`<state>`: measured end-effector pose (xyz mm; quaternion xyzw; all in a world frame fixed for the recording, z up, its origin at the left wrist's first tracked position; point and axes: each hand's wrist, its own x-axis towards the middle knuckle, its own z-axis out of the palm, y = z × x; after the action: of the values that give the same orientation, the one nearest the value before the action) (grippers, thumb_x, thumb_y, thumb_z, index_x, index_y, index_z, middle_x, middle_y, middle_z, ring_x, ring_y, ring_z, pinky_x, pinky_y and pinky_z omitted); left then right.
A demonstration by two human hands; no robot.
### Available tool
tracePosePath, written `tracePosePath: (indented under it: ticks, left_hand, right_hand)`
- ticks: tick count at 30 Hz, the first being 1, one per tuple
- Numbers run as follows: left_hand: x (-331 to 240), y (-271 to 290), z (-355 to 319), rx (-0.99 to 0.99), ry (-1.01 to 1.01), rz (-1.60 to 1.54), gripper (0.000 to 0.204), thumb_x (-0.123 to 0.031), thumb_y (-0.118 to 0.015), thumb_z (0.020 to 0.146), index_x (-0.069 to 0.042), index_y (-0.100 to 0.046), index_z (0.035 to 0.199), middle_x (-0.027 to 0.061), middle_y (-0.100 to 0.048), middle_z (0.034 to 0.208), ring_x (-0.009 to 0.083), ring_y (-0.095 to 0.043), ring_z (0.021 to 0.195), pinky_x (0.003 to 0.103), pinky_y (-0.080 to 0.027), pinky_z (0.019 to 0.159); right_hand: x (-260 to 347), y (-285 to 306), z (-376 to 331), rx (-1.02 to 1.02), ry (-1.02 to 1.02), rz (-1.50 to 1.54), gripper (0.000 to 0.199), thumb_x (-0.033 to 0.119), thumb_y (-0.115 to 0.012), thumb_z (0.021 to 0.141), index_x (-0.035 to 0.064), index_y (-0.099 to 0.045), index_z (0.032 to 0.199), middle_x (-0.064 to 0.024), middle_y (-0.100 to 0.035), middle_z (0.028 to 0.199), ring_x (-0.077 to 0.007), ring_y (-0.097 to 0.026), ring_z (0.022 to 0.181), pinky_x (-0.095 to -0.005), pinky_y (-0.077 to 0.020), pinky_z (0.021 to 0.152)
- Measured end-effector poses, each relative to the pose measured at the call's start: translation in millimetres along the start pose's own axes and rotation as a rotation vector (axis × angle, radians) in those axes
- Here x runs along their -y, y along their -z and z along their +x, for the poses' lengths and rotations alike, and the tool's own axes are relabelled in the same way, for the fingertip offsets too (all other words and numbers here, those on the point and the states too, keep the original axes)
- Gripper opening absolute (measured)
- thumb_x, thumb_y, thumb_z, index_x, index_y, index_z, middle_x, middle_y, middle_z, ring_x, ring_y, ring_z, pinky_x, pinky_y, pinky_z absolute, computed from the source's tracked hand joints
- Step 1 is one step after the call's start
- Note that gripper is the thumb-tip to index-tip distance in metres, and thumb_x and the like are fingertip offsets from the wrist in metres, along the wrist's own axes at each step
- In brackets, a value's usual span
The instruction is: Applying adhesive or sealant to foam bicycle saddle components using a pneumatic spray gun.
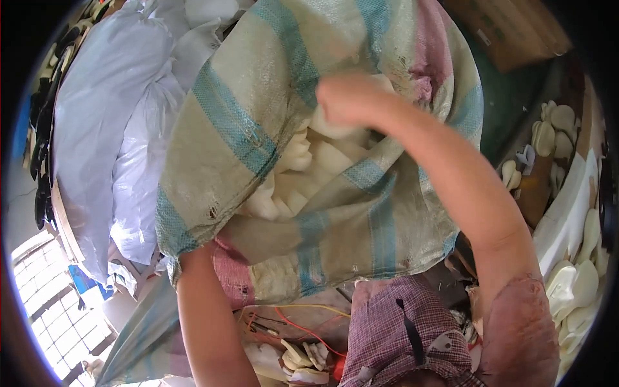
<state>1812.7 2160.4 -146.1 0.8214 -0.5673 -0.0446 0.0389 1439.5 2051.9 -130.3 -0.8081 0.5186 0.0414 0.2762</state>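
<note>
A large woven plastic sack (238, 84), beige with blue-green and pink stripes, lies with its mouth gaping in front of me. Inside it are several cream, smooth, foam-like pieces (300, 177). My right hand (351, 100) is over the sack's mouth, blurred, with its fingers curled closed. A pale rounded piece (335, 126) shows just beneath that hand; whether the fingers grip it is unclear. My left forearm (209, 316) reaches up under the sack's left edge, and the fabric hides my left hand and its fingers.
Big white plastic bags (116, 109) stand at the left. Cream shaped pieces (574, 284) pile up at the right, with a cardboard box (509, 29) at the far right. Below the sack lie an orange cord (300, 332) and more loose pale pieces (303, 361).
</note>
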Motion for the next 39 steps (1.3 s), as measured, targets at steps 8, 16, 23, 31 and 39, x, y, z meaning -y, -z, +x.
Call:
tracePosePath:
  ticks: [8, 16, 23, 31, 39]
  left_hand:
    - [-17, -6, 1, -0.097, -0.107, 0.09, 0.032, -0.018, -0.061, 0.08, -0.003, -0.061, 0.109, 0.0138, -0.064, 0.102, 0.0304, -0.06, 0.098, 0.038, -0.044, 0.088]
    - [-75, -34, -121, -0.209, -0.119, 0.142, 0.032, -0.019, -0.061, 0.081, -0.004, -0.061, 0.109, 0.0138, -0.065, 0.1, 0.0311, -0.06, 0.097, 0.038, -0.044, 0.088]
    - [-32, 25, -99, 0.593, 0.129, 0.145, 0.075, -0.057, -0.055, 0.079, -0.011, -0.039, 0.137, 0.017, -0.035, 0.142, 0.0368, -0.027, 0.133, 0.044, -0.019, 0.111]
    - [3, 0, -116, 0.762, -0.113, 0.002, 0.064, -0.038, -0.067, 0.075, -0.009, -0.047, 0.128, 0.0193, -0.045, 0.133, 0.04, -0.039, 0.125, 0.045, -0.028, 0.106]
    - [-76, 6, -154, -0.004, -0.28, -0.226, 0.063, -0.017, -0.07, 0.072, 0.002, -0.041, 0.125, 0.0261, -0.049, 0.114, 0.0456, -0.046, 0.105, 0.05, -0.038, 0.091]
  right_hand:
    - [3, -51, 55, 0.022, -0.225, 0.73, 0.047, 0.043, -0.059, 0.078, -0.0008, -0.065, 0.095, -0.0156, -0.068, 0.087, -0.0306, -0.066, 0.074, -0.0382, -0.0528, 0.066]
    - [0, -12, 84, -0.541, -0.084, 0.43, 0.066, 0.049, -0.063, 0.075, -0.0016, -0.051, 0.117, -0.0217, -0.052, 0.122, -0.038, -0.05, 0.113, -0.0418, -0.0447, 0.091]
    - [-15, -19, 71, 0.061, -0.245, 0.338, 0.077, 0.05, -0.07, 0.071, -0.001, -0.045, 0.124, -0.0192, -0.046, 0.127, -0.0371, -0.045, 0.115, -0.0419, -0.0428, 0.095]
    - [-22, -54, 76, -0.186, -0.271, 0.189, 0.072, 0.042, -0.073, 0.067, 0.0011, -0.047, 0.121, -0.0182, -0.053, 0.115, -0.0353, -0.049, 0.111, -0.0421, -0.0482, 0.086]
    - [-12, -71, 79, -0.391, -0.185, 0.342, 0.055, 0.028, -0.069, 0.071, 0.0015, -0.051, 0.116, -0.0243, -0.057, 0.108, -0.0366, -0.058, 0.096, -0.0431, -0.049, 0.082]
